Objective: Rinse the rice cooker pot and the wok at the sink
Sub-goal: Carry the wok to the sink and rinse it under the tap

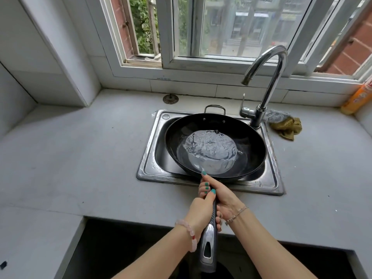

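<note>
My left hand (199,211) and right hand (224,198) both grip the handle (209,244) of the wok (248,137). It sits over the sink (148,168), water (209,152) inside, perhaps resting on the rim.

The wok (248,140) is dark metal with a glossy black inside, wet and shining around a pool of clear water. Its handle (209,243) is matt black plastic with a bright polished metal insert at the near end. The sink (146,164) is stainless steel, its rim brushed and scuffed dull. The tap (270,77) at the far right is mirror-bright chrome. The worktop (80,158) is a smooth, matt grey slab that looks like stone. Right of the tap lie a silvery wire-mesh scourer (275,115) and a coarse, crumpled mustard knitted cloth (286,128). The orange bottle (358,97) is glossy plastic.
</note>
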`<state>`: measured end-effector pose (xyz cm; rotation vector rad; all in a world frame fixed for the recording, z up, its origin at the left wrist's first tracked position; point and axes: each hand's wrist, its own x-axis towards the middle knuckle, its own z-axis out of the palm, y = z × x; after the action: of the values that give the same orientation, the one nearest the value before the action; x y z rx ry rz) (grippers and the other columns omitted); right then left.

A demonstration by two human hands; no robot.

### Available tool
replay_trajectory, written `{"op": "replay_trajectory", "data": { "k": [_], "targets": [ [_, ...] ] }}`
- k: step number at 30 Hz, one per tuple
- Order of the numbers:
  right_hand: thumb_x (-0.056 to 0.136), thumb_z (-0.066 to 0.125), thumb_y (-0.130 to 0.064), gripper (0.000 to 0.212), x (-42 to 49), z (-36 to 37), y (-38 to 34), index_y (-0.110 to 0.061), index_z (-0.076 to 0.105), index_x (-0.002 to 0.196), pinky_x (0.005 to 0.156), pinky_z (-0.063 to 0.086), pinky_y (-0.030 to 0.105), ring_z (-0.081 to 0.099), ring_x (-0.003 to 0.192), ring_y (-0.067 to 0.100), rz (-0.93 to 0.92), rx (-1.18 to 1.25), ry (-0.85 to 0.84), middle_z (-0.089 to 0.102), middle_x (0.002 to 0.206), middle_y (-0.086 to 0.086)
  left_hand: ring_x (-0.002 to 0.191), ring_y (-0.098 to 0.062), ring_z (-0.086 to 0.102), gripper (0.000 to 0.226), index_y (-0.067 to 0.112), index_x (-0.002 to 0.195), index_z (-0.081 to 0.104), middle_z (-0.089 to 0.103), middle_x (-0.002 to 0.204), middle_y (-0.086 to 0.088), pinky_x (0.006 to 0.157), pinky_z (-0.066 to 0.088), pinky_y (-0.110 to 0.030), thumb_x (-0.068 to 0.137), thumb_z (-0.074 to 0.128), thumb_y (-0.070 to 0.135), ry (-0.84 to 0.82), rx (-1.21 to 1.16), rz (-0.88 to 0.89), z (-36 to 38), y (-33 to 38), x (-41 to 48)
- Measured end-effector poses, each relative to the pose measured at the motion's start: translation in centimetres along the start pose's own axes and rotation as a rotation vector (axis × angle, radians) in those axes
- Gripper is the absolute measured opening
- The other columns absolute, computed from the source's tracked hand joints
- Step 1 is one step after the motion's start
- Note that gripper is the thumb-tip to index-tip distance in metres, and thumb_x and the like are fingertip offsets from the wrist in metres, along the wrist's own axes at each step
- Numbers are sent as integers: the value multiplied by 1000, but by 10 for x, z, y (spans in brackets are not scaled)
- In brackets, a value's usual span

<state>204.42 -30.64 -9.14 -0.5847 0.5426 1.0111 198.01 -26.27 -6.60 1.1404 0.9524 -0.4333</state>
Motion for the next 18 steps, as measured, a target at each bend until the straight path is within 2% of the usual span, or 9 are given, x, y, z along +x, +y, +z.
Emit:
{"op": "replay_trajectory", "data": {
  "k": [2,5,12,18],
  "targets": [
    [81,60,-27,34,5,0,2,-12,48,54,30,32,13,37,29,4,-10,18,13,36,39,-7,23,-9,41,51,6,56,45,41,32,1,31,37,-16,97,44,37,-3,46,70,-2,-4,2],
    [93,52,-26,43,9,-2,7,-14,41,53,28,28,12,32,26,3,-44,-40,60,30,36,-8,27,-10,43,43,4,64,47,44,41,-3,32,39,-20,99,41,29,-37,93,145,-8,-12,-1],
    [93,51,-14,41,6,2,14,-18,32,57,31,27,13,27,31,3,-139,-249,88,26,42,-8,31,-12,41,42,6,67,46,43,45,-4,34,38,-21,101,36,28,-136,89,208,-21,-17,-6],
    [91,53,-9,36,0,15,9,-17,36,60,37,27,16,27,36,4,-290,-442,111,27,47,-6,30,-13,40,44,5,66,44,42,43,-3,33,36,-20,102,33,28,-196,39,259,-23,-9,-7]
  ]
}}
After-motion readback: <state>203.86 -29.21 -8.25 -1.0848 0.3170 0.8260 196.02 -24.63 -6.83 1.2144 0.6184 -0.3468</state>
